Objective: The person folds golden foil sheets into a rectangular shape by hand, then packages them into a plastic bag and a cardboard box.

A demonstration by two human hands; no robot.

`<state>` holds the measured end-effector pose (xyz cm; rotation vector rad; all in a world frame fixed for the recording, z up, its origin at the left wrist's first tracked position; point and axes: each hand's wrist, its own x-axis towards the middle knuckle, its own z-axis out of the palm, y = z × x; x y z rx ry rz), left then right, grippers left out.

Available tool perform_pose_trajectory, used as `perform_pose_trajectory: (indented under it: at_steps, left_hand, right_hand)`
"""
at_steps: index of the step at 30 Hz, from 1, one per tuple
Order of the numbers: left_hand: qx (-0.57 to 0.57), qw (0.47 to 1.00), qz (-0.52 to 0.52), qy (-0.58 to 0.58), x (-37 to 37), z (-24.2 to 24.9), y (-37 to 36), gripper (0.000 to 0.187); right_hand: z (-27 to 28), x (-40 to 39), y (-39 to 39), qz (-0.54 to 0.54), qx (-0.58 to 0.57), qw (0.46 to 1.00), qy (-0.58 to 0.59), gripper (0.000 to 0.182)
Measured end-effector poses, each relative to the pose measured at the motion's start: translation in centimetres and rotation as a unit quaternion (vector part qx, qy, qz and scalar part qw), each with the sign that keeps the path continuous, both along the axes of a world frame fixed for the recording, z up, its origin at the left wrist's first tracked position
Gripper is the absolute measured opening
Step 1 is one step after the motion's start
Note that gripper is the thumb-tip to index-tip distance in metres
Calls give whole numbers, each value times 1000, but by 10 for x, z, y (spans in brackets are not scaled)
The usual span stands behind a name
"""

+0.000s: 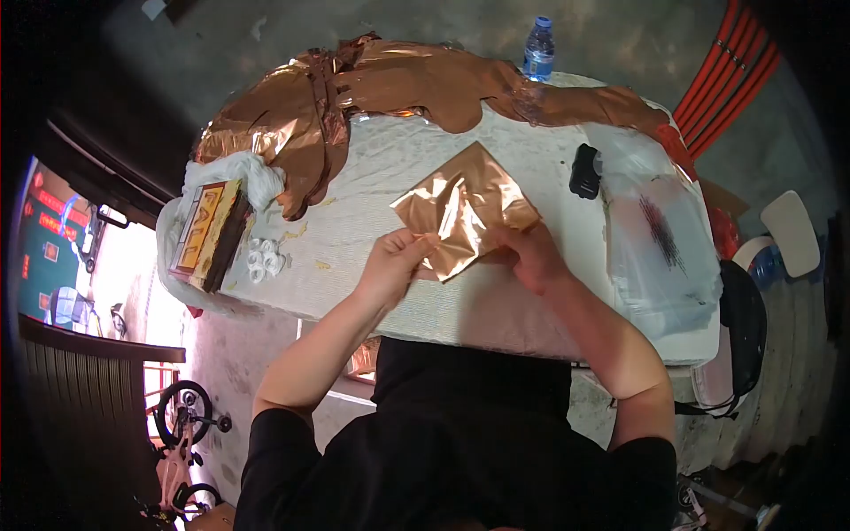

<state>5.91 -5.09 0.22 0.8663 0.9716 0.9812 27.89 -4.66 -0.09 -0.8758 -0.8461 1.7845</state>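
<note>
Foil (462,208), pinched by left hand (391,264) and right hand (534,258), partly hides both; bottle (538,53) at one o'clock, box (202,232) at nine.

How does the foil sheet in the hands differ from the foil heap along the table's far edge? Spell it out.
The foil sheet is small with straight edges; the foil heap sprawls wide with wavy edges. The left hand and right hand grip the foil sheet, while the foil heap lies on the table. Both look copper-coloured, shiny in places.
</note>
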Motion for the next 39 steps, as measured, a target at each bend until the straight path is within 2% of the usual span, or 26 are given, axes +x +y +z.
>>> perform_pose_trajectory:
  at_steps: [3, 4, 7, 9, 10, 11, 12, 13, 14, 15, 16, 17, 18, 19, 21, 22, 25, 27, 29, 30, 32, 33, 35, 36, 38, 39]
  left_hand:
    - [-20, 999, -17, -38, -1, 0, 1, 13]
    - [-31, 997, -35, -57, -3, 1, 1, 17]
    - [-31, 993, -88, -79, -23, 3, 4, 30]
    - [25, 997, -69, -12, -42, 14, 2, 31]
    - [78, 996, -42, 23, -57, 16, 0, 27]
    - [158, 972, 14, 174, -74, 22, -1, 25]
    - [230, 916, 70, 322, -94, 31, -1, 23]
    - [225, 841, 130, 475, -119, 42, 2, 21]
    - [187, 780, 174, 571, -144, 52, 7, 21]
    - [357, 565, 219, 711, -186, 41, 15, 23]
    - [320, 556, 210, 738, -219, 49, 24, 26]
    - [308, 449, 266, 796, -244, 46, 26, 27]
    - [343, 372, 270, 819, -260, 50, 26, 25]
    - [341, 369, 272, 821, -271, 50, 23, 25]
    - [200, 528, 207, 799, -286, 48, 23, 18]
    - [260, 458, 215, 822, -288, 42, 26, 22]
    - [241, 439, 183, 846, -290, 38, 36, 25]
    - [282, 438, 181, 834, -292, 47, 49, 27]
    - [206, 536, 134, 808, -286, 62, 68, 29]
    - [207, 538, 134, 806, -293, 59, 83, 29]
    - [368, 572, 139, 720, -316, 39, 113, 39]
    - [369, 572, 140, 719, -323, 29, 122, 39]
    - [444, 473, 128, 750, -330, 14, 136, 47]
    - [446, 475, 127, 748, -328, 16, 137, 47]
    - [394, 556, 118, 722, -328, 20, 135, 54]
    - [394, 557, 116, 722, -328, 23, 135, 54]
  right_hand:
    - [-8, -8, -2, -51, 63, 997, -1, 39]
    - [-11, -7, -1, -80, 61, 993, -55, 41]
    - [-13, -1, 0, -78, 82, 989, -94, 43]
    - [-15, 4, 3, -73, 86, 987, -114, 47]
    - [-15, 5, 3, -86, 93, 989, -79, 49]
    - [-15, 4, 4, -97, 99, 989, -42, 51]
    - [-13, 4, 5, -80, 105, 991, -36, 51]
    - [-9, 4, 4, -82, 84, 992, -57, 53]
    - [-9, 4, 4, -85, 62, 991, -79, 55]
    - [-10, 5, 4, -75, 65, 992, -76, 55]
    - [-12, 6, 4, -80, 65, 992, -67, 55]
    - [-13, 4, 4, -86, 65, 992, -58, 55]
    - [-9, 2, 4, -93, 69, 992, -54, 55]
    - [-9, 1, 3, -89, 70, 992, -52, 55]
    - [-10, 2, 3, -105, 61, 991, -59, 55]
    - [-9, 0, 2, -109, 72, 990, -49, 53]
    - [-9, 2, 3, -95, 79, 990, -66, 51]
    - [-12, 3, 4, -102, 68, 989, -79, 50]
    - [-13, 4, 4, -111, 56, 988, -96, 49]
    - [-13, 4, 4, -111, 57, 988, -93, 49]
    - [-14, 6, 4, -112, 59, 988, -91, 49]
    - [-18, 8, 4, -114, 57, 988, -89, 48]
    - [-21, 9, 4, -120, 55, 987, -90, 47]
    - [-22, 9, 4, -129, 46, 987, -84, 45]
    - [-21, 7, 3, -137, 36, 987, -78, 43]
    - [-16, 4, 2, -137, 38, 986, -83, 42]
